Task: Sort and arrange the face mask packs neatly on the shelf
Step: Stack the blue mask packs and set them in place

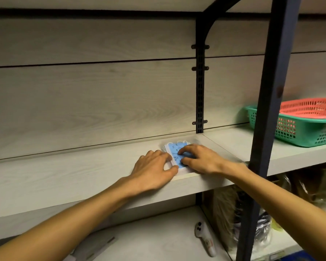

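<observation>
A small stack of face mask packs [174, 150], blue printed front with white edges, lies flat on the pale wooden shelf [73, 172] near its front edge. My left hand [154, 168] rests on the shelf against the stack's left side, thumb touching its near corner. My right hand [199, 159] lies on top of the stack from the right, fingertips pressing on the blue pack. Much of the stack is hidden under my fingers.
A dark metal post [269, 110] stands just right of my right arm. Behind it on the shelf sits a green basket [299, 130] with a red basket [309, 108] inside. A white controller [204, 236] lies on the lower shelf, beside plastic-wrapped goods [252, 223].
</observation>
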`<state>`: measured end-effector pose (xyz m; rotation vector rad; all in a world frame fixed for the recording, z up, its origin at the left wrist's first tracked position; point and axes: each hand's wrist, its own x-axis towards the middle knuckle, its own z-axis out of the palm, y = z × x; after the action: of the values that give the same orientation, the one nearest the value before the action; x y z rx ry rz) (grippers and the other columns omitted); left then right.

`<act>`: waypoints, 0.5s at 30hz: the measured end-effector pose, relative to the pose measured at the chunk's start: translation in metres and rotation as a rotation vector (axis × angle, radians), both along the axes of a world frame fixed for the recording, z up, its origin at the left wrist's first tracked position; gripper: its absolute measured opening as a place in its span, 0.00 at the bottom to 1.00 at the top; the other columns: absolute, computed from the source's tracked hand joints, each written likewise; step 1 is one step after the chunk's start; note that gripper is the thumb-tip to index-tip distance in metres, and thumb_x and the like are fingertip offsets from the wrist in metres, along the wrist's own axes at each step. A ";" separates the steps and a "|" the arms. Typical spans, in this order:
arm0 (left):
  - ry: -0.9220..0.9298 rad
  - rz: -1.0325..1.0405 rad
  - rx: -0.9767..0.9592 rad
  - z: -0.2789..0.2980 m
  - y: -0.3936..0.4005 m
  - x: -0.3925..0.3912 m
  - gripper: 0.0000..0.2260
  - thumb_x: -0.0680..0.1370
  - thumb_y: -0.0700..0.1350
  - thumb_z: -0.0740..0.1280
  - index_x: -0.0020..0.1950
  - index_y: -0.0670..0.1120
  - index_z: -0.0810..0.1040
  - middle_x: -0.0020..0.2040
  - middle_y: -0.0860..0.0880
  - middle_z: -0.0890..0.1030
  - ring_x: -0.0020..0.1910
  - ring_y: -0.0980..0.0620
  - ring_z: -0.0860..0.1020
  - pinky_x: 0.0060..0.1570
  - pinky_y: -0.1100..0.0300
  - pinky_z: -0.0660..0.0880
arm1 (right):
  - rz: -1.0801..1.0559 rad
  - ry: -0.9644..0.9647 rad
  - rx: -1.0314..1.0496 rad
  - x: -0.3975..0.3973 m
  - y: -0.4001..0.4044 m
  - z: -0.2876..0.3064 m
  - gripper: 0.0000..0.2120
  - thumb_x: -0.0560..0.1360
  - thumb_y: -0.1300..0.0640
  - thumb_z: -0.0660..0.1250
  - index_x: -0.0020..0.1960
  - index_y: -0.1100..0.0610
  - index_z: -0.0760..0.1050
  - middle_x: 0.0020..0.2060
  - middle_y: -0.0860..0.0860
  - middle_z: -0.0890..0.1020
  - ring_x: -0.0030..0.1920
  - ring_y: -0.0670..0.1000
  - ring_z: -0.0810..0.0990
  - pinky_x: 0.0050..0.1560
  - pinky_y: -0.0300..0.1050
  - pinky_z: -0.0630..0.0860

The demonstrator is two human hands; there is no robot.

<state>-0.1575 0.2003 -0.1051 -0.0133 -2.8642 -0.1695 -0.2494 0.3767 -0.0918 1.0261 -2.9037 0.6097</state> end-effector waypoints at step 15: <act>-0.035 0.175 -0.071 0.026 -0.100 0.100 0.32 0.81 0.68 0.47 0.79 0.51 0.65 0.80 0.47 0.64 0.78 0.45 0.63 0.76 0.47 0.58 | 0.144 0.339 0.085 0.070 -0.090 0.024 0.29 0.81 0.41 0.59 0.79 0.49 0.61 0.79 0.52 0.61 0.79 0.56 0.55 0.75 0.54 0.58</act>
<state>-0.0576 0.1007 -0.0795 0.2276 -2.8864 -0.0335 -0.1795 0.2867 -0.0683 1.2209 -2.5963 0.2813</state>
